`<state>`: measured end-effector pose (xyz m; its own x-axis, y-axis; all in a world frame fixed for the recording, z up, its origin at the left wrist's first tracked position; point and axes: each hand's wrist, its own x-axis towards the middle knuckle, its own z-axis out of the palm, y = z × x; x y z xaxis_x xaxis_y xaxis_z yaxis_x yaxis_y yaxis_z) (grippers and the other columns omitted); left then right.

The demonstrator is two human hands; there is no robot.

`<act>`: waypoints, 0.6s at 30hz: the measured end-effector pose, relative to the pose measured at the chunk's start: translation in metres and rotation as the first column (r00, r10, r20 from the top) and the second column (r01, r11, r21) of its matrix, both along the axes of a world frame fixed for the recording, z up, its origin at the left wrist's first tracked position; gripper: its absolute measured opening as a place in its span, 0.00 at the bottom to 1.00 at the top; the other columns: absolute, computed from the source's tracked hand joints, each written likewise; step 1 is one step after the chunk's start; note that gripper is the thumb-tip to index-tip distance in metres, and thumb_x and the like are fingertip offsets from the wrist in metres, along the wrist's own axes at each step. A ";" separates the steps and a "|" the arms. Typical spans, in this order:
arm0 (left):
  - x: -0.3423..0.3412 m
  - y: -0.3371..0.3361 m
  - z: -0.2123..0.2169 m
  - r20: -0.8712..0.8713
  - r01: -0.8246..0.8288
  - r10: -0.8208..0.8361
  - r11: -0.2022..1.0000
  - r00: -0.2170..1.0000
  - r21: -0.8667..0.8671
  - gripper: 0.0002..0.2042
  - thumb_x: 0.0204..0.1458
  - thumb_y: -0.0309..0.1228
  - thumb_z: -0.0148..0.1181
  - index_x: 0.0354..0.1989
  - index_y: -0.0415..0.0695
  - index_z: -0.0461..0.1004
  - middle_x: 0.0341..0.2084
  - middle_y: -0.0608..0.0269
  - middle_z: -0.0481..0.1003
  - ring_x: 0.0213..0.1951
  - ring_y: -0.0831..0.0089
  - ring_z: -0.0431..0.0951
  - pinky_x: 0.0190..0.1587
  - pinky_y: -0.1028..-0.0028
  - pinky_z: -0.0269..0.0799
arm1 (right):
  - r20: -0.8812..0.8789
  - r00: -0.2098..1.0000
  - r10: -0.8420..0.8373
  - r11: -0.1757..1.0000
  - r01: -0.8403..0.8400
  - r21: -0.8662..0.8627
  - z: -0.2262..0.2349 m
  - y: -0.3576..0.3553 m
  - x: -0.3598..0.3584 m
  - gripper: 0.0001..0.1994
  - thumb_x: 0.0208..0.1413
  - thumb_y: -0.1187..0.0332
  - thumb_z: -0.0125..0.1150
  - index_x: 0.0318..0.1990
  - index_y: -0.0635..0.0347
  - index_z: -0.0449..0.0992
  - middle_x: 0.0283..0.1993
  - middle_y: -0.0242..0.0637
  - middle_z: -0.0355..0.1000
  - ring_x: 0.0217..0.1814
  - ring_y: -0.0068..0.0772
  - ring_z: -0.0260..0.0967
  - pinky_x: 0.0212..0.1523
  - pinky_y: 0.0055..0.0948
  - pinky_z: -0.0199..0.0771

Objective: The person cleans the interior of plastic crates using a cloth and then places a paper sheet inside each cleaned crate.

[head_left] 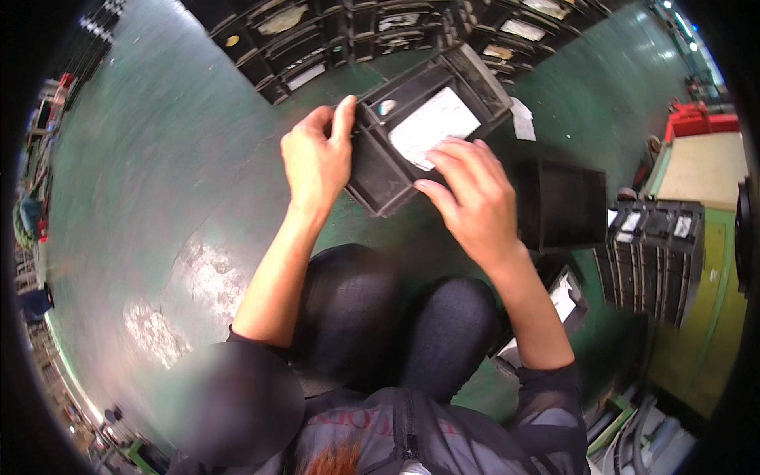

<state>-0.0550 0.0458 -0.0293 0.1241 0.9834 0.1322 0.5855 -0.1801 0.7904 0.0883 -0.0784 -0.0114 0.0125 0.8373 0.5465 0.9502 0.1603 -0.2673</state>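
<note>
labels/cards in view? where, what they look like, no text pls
White label: on the black bin held in left hand, right hand fingers on it; rectangular.
White paper scrap: on the green floor right of the bin; crumpled.
White labels: on fronts of stacked black bins at right; small rectangles.
Pale cards: in black bins at top; blurred.
</note>
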 end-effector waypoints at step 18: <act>0.030 -0.010 0.013 -0.422 0.460 -0.342 0.861 0.840 0.217 0.15 0.54 0.42 0.49 0.50 0.64 0.70 0.23 0.60 0.75 0.23 0.60 0.76 0.26 0.65 0.72 | -0.589 0.784 -0.198 0.905 0.377 0.198 0.014 -0.008 0.042 0.02 0.51 0.77 0.55 0.30 0.63 0.68 0.28 0.36 0.66 0.26 0.29 0.66 0.26 0.24 0.67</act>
<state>-0.0250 0.0359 -0.0159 0.5947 0.7544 0.2777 0.6371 -0.6530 0.4096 0.1306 -0.0866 0.0028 0.5955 0.5487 0.5867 0.6731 0.0579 -0.7373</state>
